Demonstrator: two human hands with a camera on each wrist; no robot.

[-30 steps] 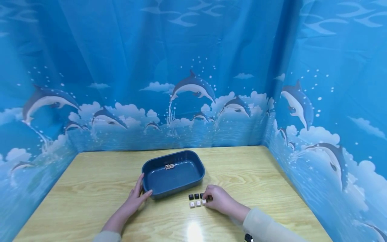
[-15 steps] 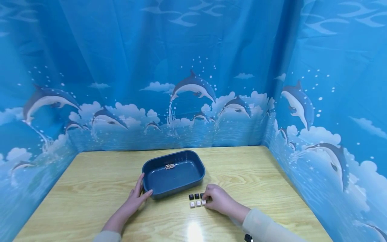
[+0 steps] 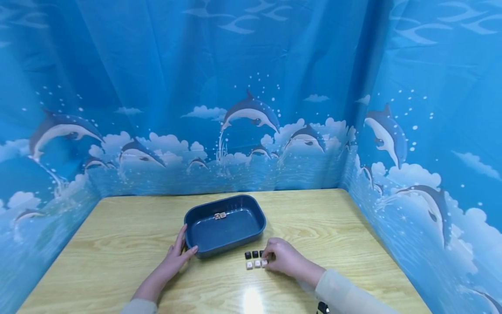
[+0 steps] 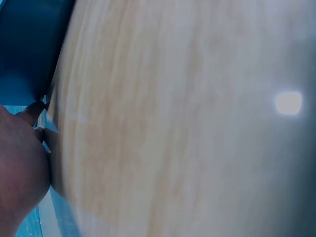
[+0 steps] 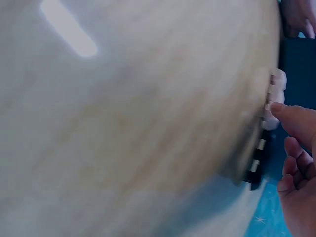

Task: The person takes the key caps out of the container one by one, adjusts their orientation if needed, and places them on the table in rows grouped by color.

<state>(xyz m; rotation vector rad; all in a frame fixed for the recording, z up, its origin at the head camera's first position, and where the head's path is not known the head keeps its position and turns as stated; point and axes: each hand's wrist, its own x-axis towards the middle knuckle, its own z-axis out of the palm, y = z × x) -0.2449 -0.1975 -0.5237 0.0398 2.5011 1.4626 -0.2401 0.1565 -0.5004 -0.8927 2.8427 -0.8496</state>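
Observation:
A dark blue rectangular tray [image 3: 219,253] stands on the table, with two small light-coloured pieces [image 3: 220,215] near its back wall. My left hand [image 3: 172,259] touches the tray's front left corner, its fingers and thumb fairly straight and spread. Right of the tray's front edge lie two short rows of small square pieces like keycaps: black keycaps [image 3: 248,255] behind, white keycaps [image 3: 249,265] in front. At the right end of the rows my right hand [image 3: 284,257] pinches a white keycap [image 3: 264,263]. Its fingers partly cover the rightmost black keycap.
The wooden table [image 3: 337,235] spreads to both sides of the tray. Blue dolphin-print curtains [image 3: 196,109] hang along its back and sides. Light glares off the front of the tabletop.
My right hand has lifted very slightly while staying at the right end of the rows. The left hand, tray and other keycaps have kept their places.

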